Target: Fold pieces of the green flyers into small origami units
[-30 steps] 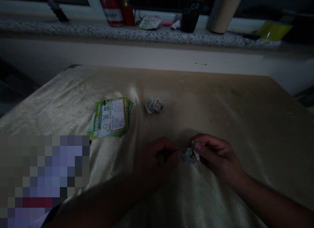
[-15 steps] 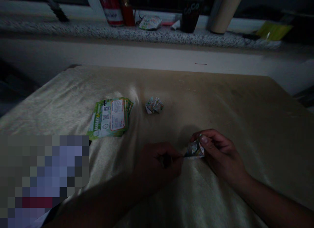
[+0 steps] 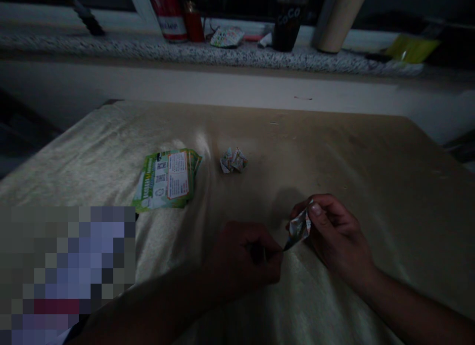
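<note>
A small folded piece of printed paper [image 3: 300, 226] is held up over the cloth between both hands. My right hand [image 3: 334, 228] pinches its right side, thumb in front and fingers behind. With thumb and forefinger pressed together, my left hand [image 3: 248, 253] grips the paper's lower left corner, which tapers to a point. Beyond the hands, two small folded paper pieces [image 3: 233, 160] of the same print lie together on the cloth. To their left rests a stack of green printed packets [image 3: 166, 179] with a white text panel.
A shiny beige cloth [image 3: 371, 186] covers the table, rumpled on the left. On the speckled sill [image 3: 129, 45] behind stand a red bottle [image 3: 168, 18], an orange bottle [image 3: 193, 23], a dark cup [image 3: 287, 25], a tan cylinder [image 3: 341, 23] and a yellow packet [image 3: 411, 48].
The folded paper has tilted, its left corner now drawn lower. My left hand has shifted slightly down and right, while my right hand keeps its pinch.
</note>
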Demonstrator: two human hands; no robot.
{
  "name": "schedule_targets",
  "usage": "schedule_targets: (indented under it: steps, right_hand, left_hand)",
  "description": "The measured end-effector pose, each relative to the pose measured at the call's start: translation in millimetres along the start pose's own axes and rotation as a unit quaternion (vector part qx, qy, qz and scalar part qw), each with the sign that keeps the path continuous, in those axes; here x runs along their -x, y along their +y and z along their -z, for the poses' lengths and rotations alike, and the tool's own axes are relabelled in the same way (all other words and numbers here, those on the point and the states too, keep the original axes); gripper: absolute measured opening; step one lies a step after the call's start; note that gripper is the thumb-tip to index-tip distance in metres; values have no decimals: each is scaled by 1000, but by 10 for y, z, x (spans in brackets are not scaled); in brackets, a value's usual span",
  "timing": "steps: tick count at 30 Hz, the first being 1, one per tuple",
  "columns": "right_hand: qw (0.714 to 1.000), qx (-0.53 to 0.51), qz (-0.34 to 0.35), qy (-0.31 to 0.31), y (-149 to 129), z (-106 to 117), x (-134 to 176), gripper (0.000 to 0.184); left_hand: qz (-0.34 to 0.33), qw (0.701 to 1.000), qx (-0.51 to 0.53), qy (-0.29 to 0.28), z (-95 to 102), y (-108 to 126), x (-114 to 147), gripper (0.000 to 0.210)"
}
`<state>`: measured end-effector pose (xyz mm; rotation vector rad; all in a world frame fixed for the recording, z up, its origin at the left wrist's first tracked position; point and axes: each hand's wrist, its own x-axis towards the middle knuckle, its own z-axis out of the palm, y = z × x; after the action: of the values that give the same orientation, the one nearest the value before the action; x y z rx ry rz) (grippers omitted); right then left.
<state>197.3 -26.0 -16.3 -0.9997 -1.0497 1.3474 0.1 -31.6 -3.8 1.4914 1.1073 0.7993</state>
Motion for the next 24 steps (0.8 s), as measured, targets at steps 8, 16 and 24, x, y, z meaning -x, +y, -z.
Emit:
schedule_targets:
  steps: [8, 16, 24]
  right_hand:
    - [1000, -3, 27, 3, -14, -76, 36, 7]
    - [993, 94, 67, 35, 12, -113, 104, 10]
    - [964, 223, 145, 30, 20, -81, 146, 6]
  left_hand:
    - [-56, 997, -26, -34, -27, -12, 16, 4]
    - [-107, 990, -28, -83, -72, -42, 29, 2]
    - [-73, 993, -4, -89, -12, 37, 31, 25]
